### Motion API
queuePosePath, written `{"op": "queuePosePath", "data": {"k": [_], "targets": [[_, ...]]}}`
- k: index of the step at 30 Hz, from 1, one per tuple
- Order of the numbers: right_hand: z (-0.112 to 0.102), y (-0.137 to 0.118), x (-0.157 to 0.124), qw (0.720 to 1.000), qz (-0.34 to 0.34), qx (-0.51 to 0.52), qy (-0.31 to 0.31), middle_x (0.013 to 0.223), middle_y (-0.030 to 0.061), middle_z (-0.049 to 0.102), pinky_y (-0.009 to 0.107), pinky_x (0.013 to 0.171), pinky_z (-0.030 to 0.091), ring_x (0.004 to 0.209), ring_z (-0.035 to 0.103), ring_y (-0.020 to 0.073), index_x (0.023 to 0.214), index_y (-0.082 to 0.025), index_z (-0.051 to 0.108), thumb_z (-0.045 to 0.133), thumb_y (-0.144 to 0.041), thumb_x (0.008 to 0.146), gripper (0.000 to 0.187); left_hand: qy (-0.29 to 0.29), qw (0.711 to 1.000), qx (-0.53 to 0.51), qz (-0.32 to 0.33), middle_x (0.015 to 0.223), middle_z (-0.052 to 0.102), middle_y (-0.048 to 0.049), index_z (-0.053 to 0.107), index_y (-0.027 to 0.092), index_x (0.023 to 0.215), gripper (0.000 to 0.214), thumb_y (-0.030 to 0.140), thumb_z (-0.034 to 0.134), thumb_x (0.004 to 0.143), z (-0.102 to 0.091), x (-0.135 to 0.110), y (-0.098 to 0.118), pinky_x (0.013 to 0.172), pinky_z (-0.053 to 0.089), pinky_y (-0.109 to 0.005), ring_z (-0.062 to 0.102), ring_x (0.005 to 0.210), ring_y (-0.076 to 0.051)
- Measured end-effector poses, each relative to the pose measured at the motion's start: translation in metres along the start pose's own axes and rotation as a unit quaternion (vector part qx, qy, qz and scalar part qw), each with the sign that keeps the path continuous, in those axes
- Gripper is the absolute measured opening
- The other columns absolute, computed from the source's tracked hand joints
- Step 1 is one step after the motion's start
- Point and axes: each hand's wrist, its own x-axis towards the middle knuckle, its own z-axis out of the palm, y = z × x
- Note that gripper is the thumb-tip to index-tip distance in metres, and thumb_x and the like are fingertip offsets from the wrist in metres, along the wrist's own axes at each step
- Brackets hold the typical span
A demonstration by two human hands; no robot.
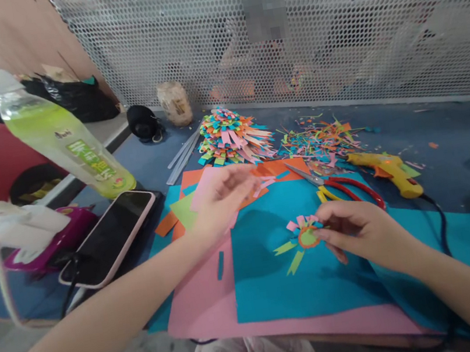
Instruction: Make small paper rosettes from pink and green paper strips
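A small paper rosette (308,238) has a green centre, an orange ring, pink and blue loops on top and two notched green tails. My right hand (362,230) pinches its right edge above a blue paper sheet (274,293). Over the heap of coloured paper pieces, my left hand (223,198) is open, its fingers reaching right towards thin pink strips (266,183). Whether its fingertips touch the strips is hard to tell. Scissors (336,187) with red and yellow handles lie beyond the rosette, near my right hand.
Behind the hands stand a pile of finished-looking rosettes (233,138) and scattered paper shreds (318,140). A yellow glue gun (388,170) lies right. At left are a green drink bottle (65,136), a phone (109,239) and a purple power strip (50,242). Perforated metal (195,29) borders the table's back.
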Motion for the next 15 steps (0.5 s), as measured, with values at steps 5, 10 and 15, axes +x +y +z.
{"op": "queuePosePath", "data": {"k": [5,10,15], "targets": [[-0.002,0.002,0.0,1.0,-0.003,0.011,0.024,0.053,-0.0046,0.052,0.02,0.041,0.041,0.04,0.051,0.0076,0.076,-0.019,0.051,0.058,-0.035,0.081,0.017,-0.212,0.974,-0.006,-0.083,0.085,0.068,-0.0045,0.06,0.017,0.102,0.028,0.015,0.065,0.074,0.014,-0.02,-0.003,0.073,0.05,-0.022,0.064,0.08,-0.012],[-0.002,0.007,0.0,0.999,-0.004,0.019,0.034,0.06,-0.0018,0.057,0.022,0.041,0.043,0.04,0.051,0.0081,0.078,-0.02,0.052,0.057,-0.036,0.081,0.017,-0.24,0.967,0.02,-0.085,0.086,0.067,-0.0044,0.058,0.018,0.107,0.034,0.016,0.065,0.074,0.012,-0.023,-0.007,0.074,0.049,-0.023,0.064,0.082,-0.012],[-0.002,0.009,0.001,0.999,-0.004,0.023,0.035,0.061,-0.0018,0.057,0.023,0.04,0.043,0.04,0.051,0.0085,0.079,-0.02,0.052,0.058,-0.036,0.081,0.017,-0.237,0.967,0.038,-0.086,0.085,0.067,-0.004,0.057,0.018,0.108,0.034,0.019,0.065,0.075,0.008,-0.02,-0.011,0.073,0.049,-0.023,0.064,0.081,-0.012]]}}
